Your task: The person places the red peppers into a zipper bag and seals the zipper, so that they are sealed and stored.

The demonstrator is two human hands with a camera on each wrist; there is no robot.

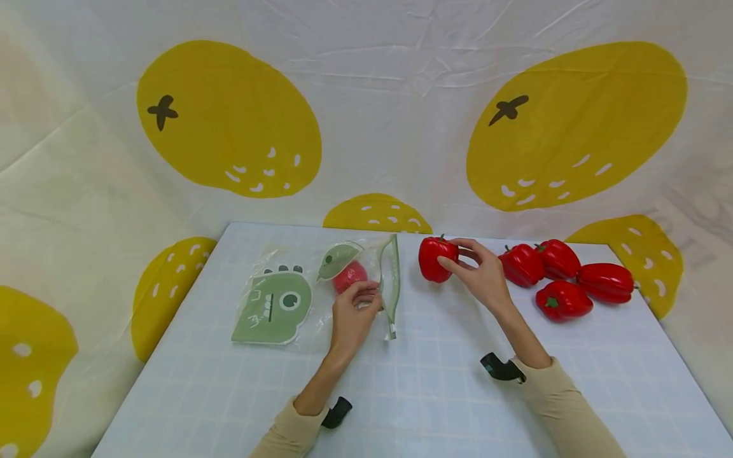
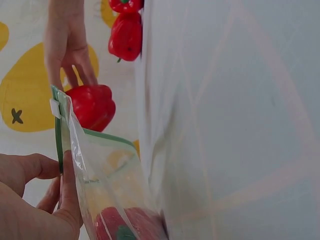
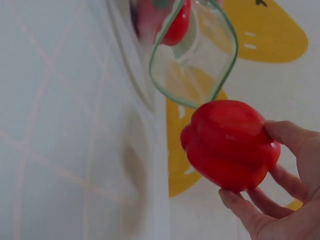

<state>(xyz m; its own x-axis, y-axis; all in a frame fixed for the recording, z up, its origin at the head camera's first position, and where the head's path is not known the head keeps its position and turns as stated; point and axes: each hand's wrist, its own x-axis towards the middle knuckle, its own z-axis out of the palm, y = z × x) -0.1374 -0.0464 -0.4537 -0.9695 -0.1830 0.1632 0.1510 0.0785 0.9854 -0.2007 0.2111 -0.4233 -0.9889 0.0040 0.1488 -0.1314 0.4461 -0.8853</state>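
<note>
Head view: on the table, backed by a fruit-print cloth, four loose peppers lie just right of the right hand, and the bag's green-rimmed mouth stands between the left hand and the held pepper. The left forearm slants rightward, its hand pinching the bag's edge; the right slants leftward, thumb and fingers gripping the held pepper above the table. One bagged pepper makes six peppers, with one bag.
</note>
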